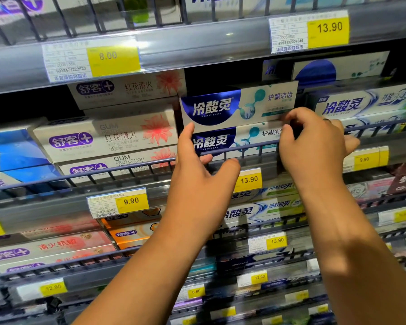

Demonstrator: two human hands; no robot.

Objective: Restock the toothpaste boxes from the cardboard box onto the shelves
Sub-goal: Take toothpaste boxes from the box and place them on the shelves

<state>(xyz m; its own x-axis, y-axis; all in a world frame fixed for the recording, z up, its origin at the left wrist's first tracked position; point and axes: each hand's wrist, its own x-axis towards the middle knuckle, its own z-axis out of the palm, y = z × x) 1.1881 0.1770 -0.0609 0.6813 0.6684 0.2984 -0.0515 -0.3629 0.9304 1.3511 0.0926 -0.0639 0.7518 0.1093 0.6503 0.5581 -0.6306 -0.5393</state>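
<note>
1. The right grip (314, 144) has its fingers (291, 117) curled round the right end of the upper toothpaste box (238, 105), pinching its lower corner against the thumb.
2. The left grip (197, 166) is released: the thumb points straight up at that box's lower left corner, and the fingers stretch out over the wire rail (256, 146).
3. The box lies on the shelf between both grips, stacked on a matching box (220, 140) behind the rail.
4. Red-flower boxes (108, 137) sit left of the left grip, and a 13.90 price tag (249, 180) hangs just below its fingertips.
</note>
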